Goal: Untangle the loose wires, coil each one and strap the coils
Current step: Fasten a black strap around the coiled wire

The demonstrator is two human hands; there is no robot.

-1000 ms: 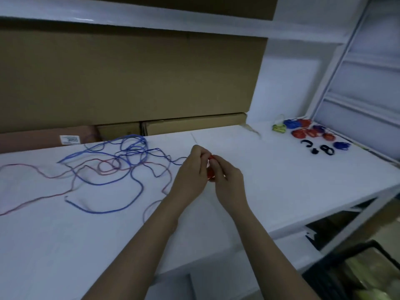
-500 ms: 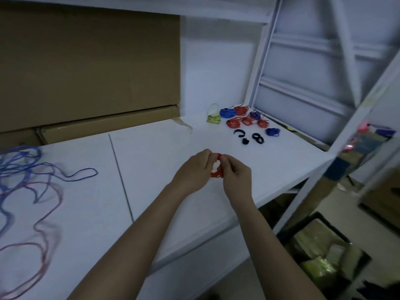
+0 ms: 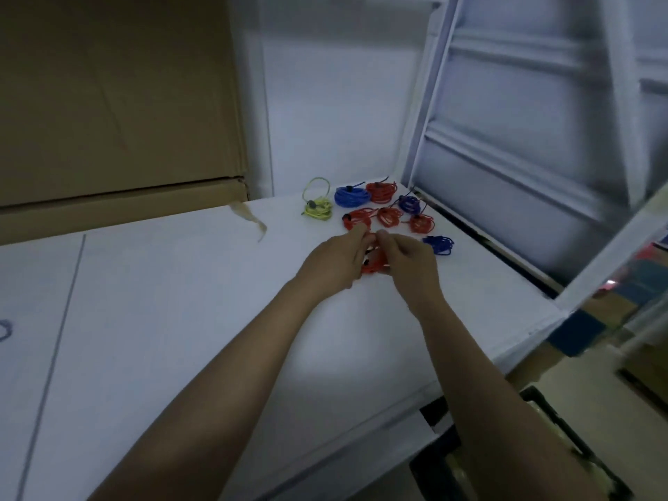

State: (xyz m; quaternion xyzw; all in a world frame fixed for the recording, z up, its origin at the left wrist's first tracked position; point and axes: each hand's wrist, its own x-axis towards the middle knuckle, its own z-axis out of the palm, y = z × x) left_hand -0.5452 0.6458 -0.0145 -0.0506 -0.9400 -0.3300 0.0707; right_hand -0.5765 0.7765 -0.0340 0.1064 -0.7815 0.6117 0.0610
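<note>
holding a small red coil [image 3: 372, 266] between both hands just above the white table [image 3: 162, 320], near the far right corner. left hand [image 3: 334, 260] has fingers curled in, pinching the coil's left side; right hand [image 3: 406, 262] pinches the right side, thumb and forefinger up near the top. a dark bit shows on the coil, probably the strap, but too small to tell if it's closed. step in hand looks like strapping or setting this coil down by the finished ones: yellow coil [image 3: 318, 207], blue coil [image 3: 350, 197], red coils [image 3: 381, 191] behind, a darker blue one [image 3: 410, 204], another blue coil [image 3: 439, 245] just right of the hands. to do it well: keep the loops pinched flat so none spring out, wrap the strap across all turns, pull snug not crushing, check that the tail end is tucked under. release one hand only once the strap holds. put it in the bare spot in front of the red row, not on top of a neighbour, so coils don't snag. risk: thin wire is springy, a loose pinch lets it fan open. a bit of blue wire [image 3: 5, 329] at the far left edge suggests more still to coil.
</note>
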